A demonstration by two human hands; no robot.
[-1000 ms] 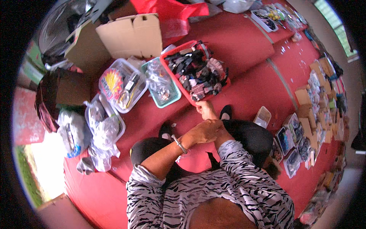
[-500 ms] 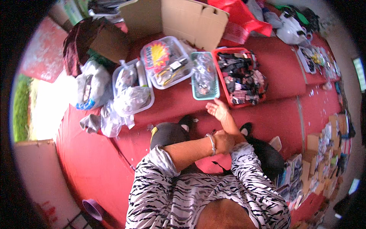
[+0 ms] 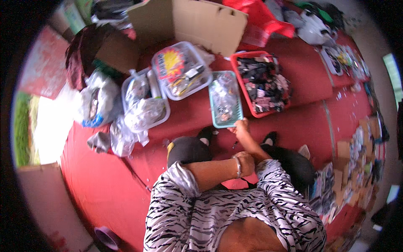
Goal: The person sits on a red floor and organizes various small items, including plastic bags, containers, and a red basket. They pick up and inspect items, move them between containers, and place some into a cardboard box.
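Step in hand, as judged: handling of the tray (image 3: 221, 124), which lies on the red cloth (image 3: 100, 176) ahead of the person, just left of the basket (image 3: 242, 82) and just right of the tub (image 3: 197, 90). The right hand (image 3: 239, 125) is at the tray's near right corner, fingers curled and apparently closed on the rim (blur leaves the thumb's exact place uncertain). The left hand (image 3: 247, 163) is crossed over to the right forearm (image 3: 254, 147), fingers folded in and resting against it; no item is visible in it, and whether it clasps the forearm cannot be told. Clear bags (image 3: 223, 89) fill much of the tray. In this inspector's judgement, any shift of the tray would call for a firm hold at that corner and a low, level pull, since a one-cornered grip could twist it or tip the loose bags
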